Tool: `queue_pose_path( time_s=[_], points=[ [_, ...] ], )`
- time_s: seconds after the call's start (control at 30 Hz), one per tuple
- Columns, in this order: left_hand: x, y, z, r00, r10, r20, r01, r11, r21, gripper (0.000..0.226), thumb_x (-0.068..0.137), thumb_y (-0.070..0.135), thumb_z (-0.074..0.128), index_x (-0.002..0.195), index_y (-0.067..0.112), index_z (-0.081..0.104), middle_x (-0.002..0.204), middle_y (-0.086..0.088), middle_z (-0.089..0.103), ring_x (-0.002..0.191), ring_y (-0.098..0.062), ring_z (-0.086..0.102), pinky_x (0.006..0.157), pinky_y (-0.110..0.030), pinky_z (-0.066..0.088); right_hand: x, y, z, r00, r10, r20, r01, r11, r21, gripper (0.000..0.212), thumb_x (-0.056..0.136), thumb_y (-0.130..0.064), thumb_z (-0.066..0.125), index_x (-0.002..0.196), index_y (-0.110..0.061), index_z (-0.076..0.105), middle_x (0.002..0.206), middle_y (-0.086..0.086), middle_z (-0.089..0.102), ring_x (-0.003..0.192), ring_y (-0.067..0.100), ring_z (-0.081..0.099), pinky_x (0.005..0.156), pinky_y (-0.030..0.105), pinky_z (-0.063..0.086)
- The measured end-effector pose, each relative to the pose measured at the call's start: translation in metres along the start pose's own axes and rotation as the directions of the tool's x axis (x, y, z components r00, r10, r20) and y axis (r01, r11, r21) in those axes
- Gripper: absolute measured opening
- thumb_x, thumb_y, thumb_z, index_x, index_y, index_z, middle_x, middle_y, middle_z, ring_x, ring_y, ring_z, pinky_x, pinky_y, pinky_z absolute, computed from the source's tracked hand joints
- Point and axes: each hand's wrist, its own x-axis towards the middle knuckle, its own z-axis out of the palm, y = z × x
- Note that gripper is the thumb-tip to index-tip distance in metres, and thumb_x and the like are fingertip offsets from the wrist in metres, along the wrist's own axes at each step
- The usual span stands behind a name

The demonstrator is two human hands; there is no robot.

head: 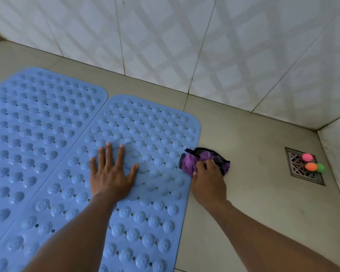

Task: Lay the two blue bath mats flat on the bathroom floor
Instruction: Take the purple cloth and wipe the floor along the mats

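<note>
Bathroom corner, grey-beige tiled floor (243,203), meeting white tiled walls (185,36) with a faint diamond pattern.

Item 1: first mat (37,118), blue, studded with raised round bumps and small holes, rounded corners. Lies flat on the floor at the person's left, its near end running out of view.

Item 2: second mat (145,134), same blue and pattern. Lies flat just beside the first, on its right, long edges touching.

Item 3: left hand (110,173). Palm down on the middle of the second mat, fingers straight and spread apart, pressing on the surface.

Item 4: right hand (208,177). On the floor at the second mat's right edge, fingers curled over a cloth and gripping it.

Item 5: cloth (202,158), purple with black trim, crumpled. Sits on the floor, touching the second mat's right edge.

Item 6: drain (296,169), square metal grate set into the floor near the right-hand wall, well apart from the mats.

Item 7: three small balls on the grate: pink ball (307,157), orange ball (310,166), green ball (320,167). Orange and green touch.
</note>
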Motion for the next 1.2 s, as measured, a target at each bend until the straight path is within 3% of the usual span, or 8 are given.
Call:
queue_pose_path(
  time_s=[0.13,0.33,0.6,0.77,0.9,1.03,1.1,1.2],
  points=[
    [-0.041,0.005,0.000,0.999,0.014,0.046,-0.012,0.999,-0.029,0.085,0.088,0.076,-0.004,0.161,0.032,-0.006,0.170,0.000,-0.013,0.155,-0.022,-0.016,0.125,-0.046,-0.007,-0.017,-0.005,-0.001,1.000,-0.016,-0.002,0.016,0.999,0.040,0.022,0.092,-0.014,0.057,0.111,-0.005,0.064,0.121,0.016,0.061,0.124,0.040,0.052,0.097,0.051,0.049],
    [-0.128,-0.002,0.010,0.996,0.080,0.047,-0.077,0.995,-0.061,0.082,0.091,0.072,0.002,0.161,0.029,-0.003,0.169,0.003,-0.012,0.155,-0.019,-0.015,0.125,-0.042,-0.008,-0.054,-0.010,-0.006,0.995,-0.097,-0.023,0.098,0.994,0.056,0.022,0.074,-0.006,0.077,0.093,-0.003,0.067,0.095,0.014,0.068,0.103,0.042,0.065,0.082,0.049,0.058],
    [-0.180,-0.018,-0.016,0.960,0.125,0.252,-0.120,0.992,-0.038,0.091,0.082,0.082,0.002,0.156,0.034,-0.021,0.162,0.008,-0.031,0.151,-0.016,-0.025,0.124,-0.039,-0.008,-0.117,-0.014,-0.010,0.986,-0.164,0.029,0.162,0.984,0.076,0.015,0.071,-0.009,0.076,0.083,-0.006,0.067,0.088,0.010,0.068,0.098,0.038,0.067,0.075,0.044,0.057],
    [-0.224,-0.012,-0.007,0.979,0.020,0.202,-0.011,0.999,-0.042,0.081,0.085,0.074,-0.003,0.155,0.037,-0.020,0.162,0.011,-0.027,0.152,-0.016,-0.024,0.125,-0.040,-0.007,-0.128,-0.013,-0.018,0.986,-0.165,0.029,0.163,0.985,0.051,0.011,0.078,-0.018,0.061,0.075,-0.008,0.065,0.084,0.007,0.065,0.088,0.035,0.058,0.070,0.041,0.048],
    [-0.270,0.011,0.019,0.987,-0.143,0.077,0.150,0.984,-0.096,0.072,0.096,0.063,0.005,0.161,0.033,-0.001,0.168,0.006,-0.013,0.154,-0.018,-0.016,0.124,-0.041,-0.008,-0.131,-0.011,-0.025,0.964,-0.217,0.153,0.216,0.976,0.024,0.021,0.082,-0.027,0.053,0.083,-0.012,0.067,0.095,0.002,0.064,0.099,0.030,0.051,0.077,0.038,0.044],
    [-0.284,0.014,0.019,0.981,-0.167,0.096,0.174,0.982,-0.071,0.075,0.094,0.066,0.000,0.160,0.033,-0.010,0.167,0.009,-0.020,0.152,-0.019,-0.025,0.124,-0.042,-0.013,-0.145,-0.012,-0.032,0.934,-0.294,0.203,0.280,0.956,0.092,0.019,0.083,-0.029,0.055,0.068,-0.017,0.052,0.096,0.003,0.063,0.097,0.028,0.050,0.069,0.032,0.035],
    [-0.281,0.017,0.015,0.975,-0.185,0.120,0.196,0.977,-0.086,0.077,0.091,0.066,-0.003,0.161,0.033,-0.009,0.167,0.008,-0.022,0.152,-0.020,-0.025,0.125,-0.046,-0.011,-0.153,-0.017,-0.034,0.903,-0.345,0.255,0.323,0.938,0.124,0.030,0.082,-0.031,0.056,0.060,-0.020,0.038,0.089,0.003,0.061,0.092,0.028,0.053,0.066,0.032,0.036],
    [-0.279,0.029,0.012,0.957,-0.235,0.170,0.248,0.967,-0.059,0.077,0.092,0.062,-0.001,0.161,0.028,-0.009,0.167,0.005,-0.023,0.152,-0.024,-0.025,0.124,-0.051,-0.011,-0.144,-0.022,-0.038,0.871,-0.335,0.360,0.293,0.941,0.168,0.040,0.082,-0.040,0.057,0.058,-0.008,0.051,0.065,0.001,0.059,0.067,0.028,0.055,0.058,0.031,0.040]
  ],
)
